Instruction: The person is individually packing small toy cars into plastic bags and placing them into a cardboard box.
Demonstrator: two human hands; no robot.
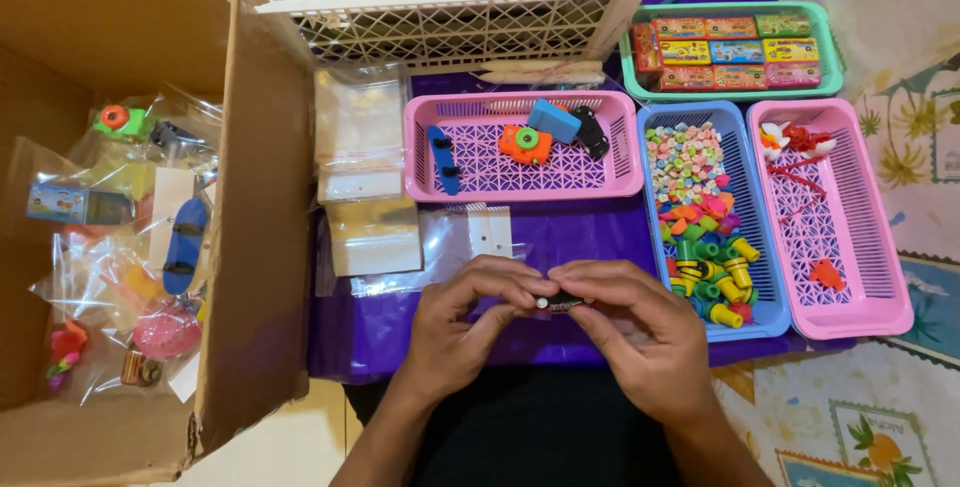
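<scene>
My left hand [455, 322] and right hand [640, 322] meet at the near edge of the bench [560, 237], which is covered in purple. Between the fingertips of both I hold a small black toy [562, 302] with a white wheel showing at its left end. Each grip is closed on it, thumb against fingers, left at the wheel end, right at the other end. The toy is held just above the cloth, near the middle of the near edge.

Just beyond my hands lie clear plastic bags [370, 182] in a loose pile with white card headers, reaching toward the bench's left edge. Behind them sits a pink basket [620, 147] holding a blue skateboard toy [443, 159], an orange camera toy [525, 144], a blue block [554, 120] and a black toy car [591, 132]. To its right a blue basket [745, 162] is full of small coloured pieces, and touching that a second pink basket [860, 207] holds a few red and white bits. At the far right corner a green tray [828, 47] carries 9 small coloured boxes in 3 rows. A white lattice basket [450, 32] stands at the far edge.

Off the left edge an open cardboard box [260, 197] holds bagged toys, among them another blue skateboard [186, 245].
</scene>
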